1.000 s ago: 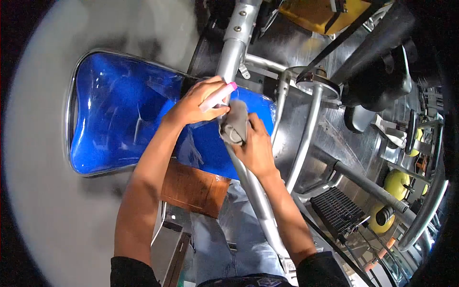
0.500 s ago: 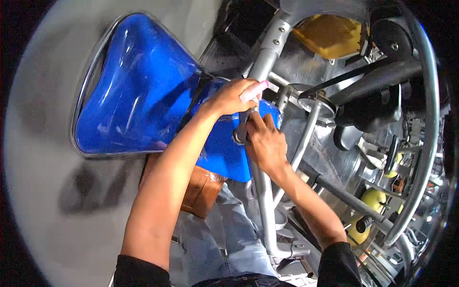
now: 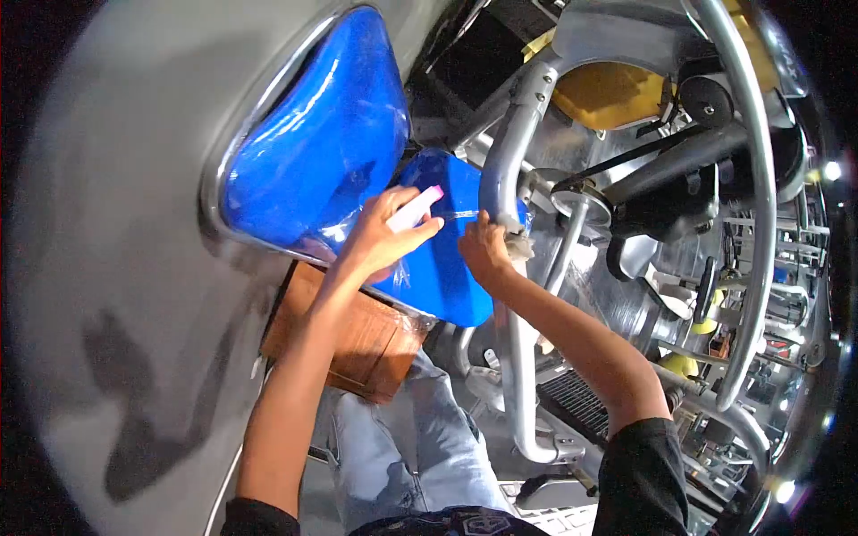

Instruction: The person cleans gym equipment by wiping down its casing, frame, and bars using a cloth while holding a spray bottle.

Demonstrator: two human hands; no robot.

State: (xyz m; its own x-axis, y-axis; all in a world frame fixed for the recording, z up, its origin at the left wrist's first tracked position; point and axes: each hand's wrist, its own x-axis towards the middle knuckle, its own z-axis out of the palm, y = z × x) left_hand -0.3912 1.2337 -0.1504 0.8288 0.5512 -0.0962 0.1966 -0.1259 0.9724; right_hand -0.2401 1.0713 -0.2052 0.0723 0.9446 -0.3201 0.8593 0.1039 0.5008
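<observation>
My left hand (image 3: 380,237) is closed around a small white bottle (image 3: 413,211) with a pink cap, held over the blue chair's plastic-wrapped seat. My right hand (image 3: 485,253) curls at a grey metal tube (image 3: 514,357) of the exercise machine. A crumpled pale cloth (image 3: 517,241) shows beside its fingers, against the tube. Both the blue backrest (image 3: 322,134) and the blue seat (image 3: 447,268) have clear plastic film on them.
A brown wooden box (image 3: 353,348) stands below the blue seat, near my legs (image 3: 429,438). A curved metal rail (image 3: 755,179) arches on the right. Behind it are a yellow panel (image 3: 608,94), a pulley disc (image 3: 581,207) and more gym equipment. Grey wall or floor fills the left.
My left hand has drawn back from the tube, to the left and down, with the bottle. My right hand stays at the tube, and the cloth now shows beside it. The view has shifted.
</observation>
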